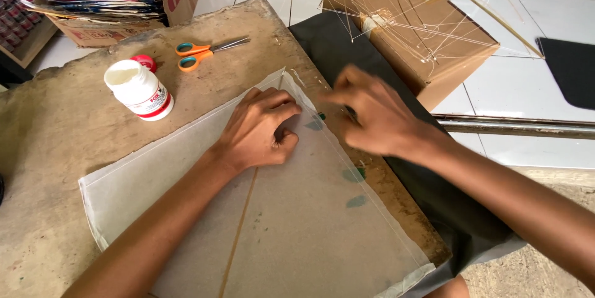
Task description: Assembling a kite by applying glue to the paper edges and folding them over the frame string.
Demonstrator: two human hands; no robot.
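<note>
The bench (74,143) is a worn wooden board carrying all work items. A translucent paper sheet (310,230) lies flat on it, with a thin bamboo spine (238,230) running beneath along its centre and small green patches near its right edge. A cardboard box (427,50) stands on the tiled floor beyond the bench, with a bamboo-and-string frame (396,13) resting on it. The left hand (257,131) presses down on the sheet over the spine, fingers curled together, nothing pinched. The right hand (375,115) is at the sheet's right edge, motion-blurred; its grip cannot be determined. An open white glue bottle (139,90) and orange-handled scissors (201,53) lie at the far left.
</note>
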